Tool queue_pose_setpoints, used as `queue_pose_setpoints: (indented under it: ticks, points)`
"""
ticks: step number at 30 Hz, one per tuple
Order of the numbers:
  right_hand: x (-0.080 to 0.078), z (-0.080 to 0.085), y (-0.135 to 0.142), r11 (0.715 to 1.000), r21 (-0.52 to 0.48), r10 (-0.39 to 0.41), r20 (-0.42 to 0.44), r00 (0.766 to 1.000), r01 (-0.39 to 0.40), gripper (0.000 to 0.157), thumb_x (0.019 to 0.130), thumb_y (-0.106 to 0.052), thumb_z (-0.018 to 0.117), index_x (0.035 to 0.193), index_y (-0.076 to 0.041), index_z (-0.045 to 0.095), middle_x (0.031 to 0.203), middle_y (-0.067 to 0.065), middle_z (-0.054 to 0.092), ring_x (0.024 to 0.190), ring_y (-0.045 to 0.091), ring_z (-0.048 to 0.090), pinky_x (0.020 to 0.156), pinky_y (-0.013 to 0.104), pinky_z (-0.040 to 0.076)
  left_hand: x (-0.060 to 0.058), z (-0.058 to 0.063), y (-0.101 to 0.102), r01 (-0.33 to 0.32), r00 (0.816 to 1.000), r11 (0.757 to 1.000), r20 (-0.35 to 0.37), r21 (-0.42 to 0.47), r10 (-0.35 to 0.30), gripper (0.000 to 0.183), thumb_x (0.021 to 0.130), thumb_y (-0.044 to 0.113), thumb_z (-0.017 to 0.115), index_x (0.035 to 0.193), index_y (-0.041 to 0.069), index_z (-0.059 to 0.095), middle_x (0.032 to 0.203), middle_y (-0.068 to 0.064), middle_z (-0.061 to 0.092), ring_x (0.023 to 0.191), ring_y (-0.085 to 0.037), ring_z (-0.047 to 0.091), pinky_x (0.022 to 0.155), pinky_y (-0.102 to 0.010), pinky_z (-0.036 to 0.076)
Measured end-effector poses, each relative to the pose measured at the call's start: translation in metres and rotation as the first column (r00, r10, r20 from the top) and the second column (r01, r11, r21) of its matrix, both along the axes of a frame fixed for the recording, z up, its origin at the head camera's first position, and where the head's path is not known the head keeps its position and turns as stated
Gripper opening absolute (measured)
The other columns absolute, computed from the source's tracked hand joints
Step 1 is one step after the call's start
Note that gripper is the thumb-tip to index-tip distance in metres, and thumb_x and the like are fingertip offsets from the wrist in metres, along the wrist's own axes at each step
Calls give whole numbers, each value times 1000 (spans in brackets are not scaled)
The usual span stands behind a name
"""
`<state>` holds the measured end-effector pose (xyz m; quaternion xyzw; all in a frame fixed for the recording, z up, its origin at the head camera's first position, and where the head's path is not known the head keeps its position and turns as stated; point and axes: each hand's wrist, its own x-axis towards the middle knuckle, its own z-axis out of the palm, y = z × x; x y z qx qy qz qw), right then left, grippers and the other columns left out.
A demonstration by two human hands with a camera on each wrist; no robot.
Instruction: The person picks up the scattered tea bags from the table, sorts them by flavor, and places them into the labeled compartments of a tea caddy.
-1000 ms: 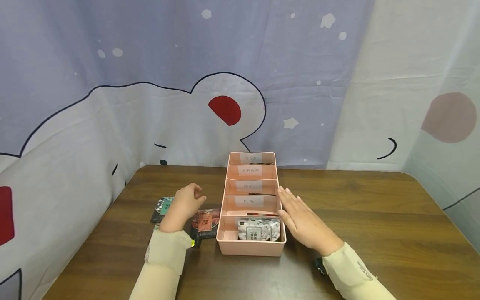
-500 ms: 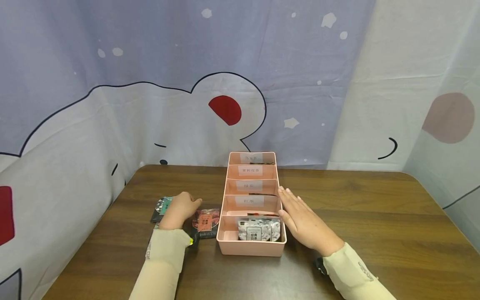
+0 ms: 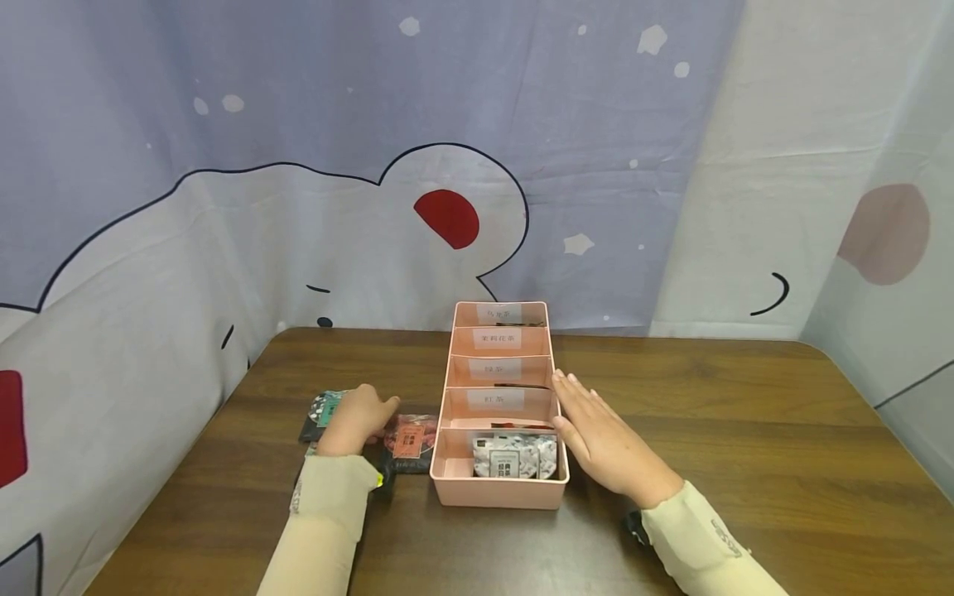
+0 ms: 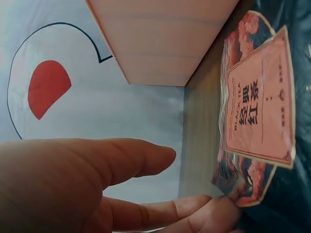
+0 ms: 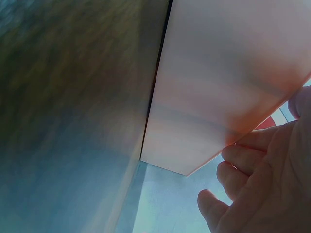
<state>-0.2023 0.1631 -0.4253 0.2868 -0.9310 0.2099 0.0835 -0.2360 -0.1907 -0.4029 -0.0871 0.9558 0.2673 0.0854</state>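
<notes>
A black tea packet (image 3: 411, 451) with a red label lies flat just left of a long pink divider box (image 3: 499, 495). At its far left corner is my left hand (image 3: 356, 420), palm down. In the left wrist view its fingertips (image 4: 221, 213) touch the edge of the packet, while the thumb (image 4: 146, 156) stands apart from it. My right hand (image 3: 607, 447) rests along the right side of the box, fingers straight and touching its upper rim. Silvery-white tea packets (image 3: 514, 457) sit in the nearest compartment of the box.
A green-labelled packet (image 3: 324, 411) lies beyond the left wrist, partly covered by it. Another dark packet (image 3: 636, 528) shows beside the right sleeve. Paper labels (image 3: 495, 400) mark the box's dividers, and thin packet edges show in several compartments. A patterned curtain (image 3: 358, 248) hangs behind the wooden table (image 3: 708, 397).
My left hand has come down and toward me onto the corner of the red-labelled tea packet, which has shifted slightly right. My right hand has stayed against the box.
</notes>
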Motion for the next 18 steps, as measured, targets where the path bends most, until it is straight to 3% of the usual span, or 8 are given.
queue_pose_setpoints:
  ticks: [6,11,18]
  points:
    - [0,0,0,1000,1,2,1,1000,-2,60,111,-32,37,159,2,23,166,14,22,153,32,18,122,55,21,-2,-1,-1,4,999,993,40,117,-9,30,100,17,59,87,-7,72,75,-12,65,69,-21,66,62,-32,60]
    - [0,0,0,1000,1,3,-4,1000,-3,60,111,-31,37,159,2,24,166,16,24,153,32,18,122,55,22,-4,-3,-2,26,997,980,70,200,-41,22,97,12,62,88,-5,72,81,-11,66,72,-20,64,66,-33,62]
    - [0,0,0,1000,3,2,-5,1000,-2,60,111,-31,38,159,2,24,166,15,23,153,32,19,122,54,22,-4,-3,-1,70,993,967,71,246,-90,18,96,8,62,83,-2,70,88,-10,67,75,-19,62,67,-33,61]
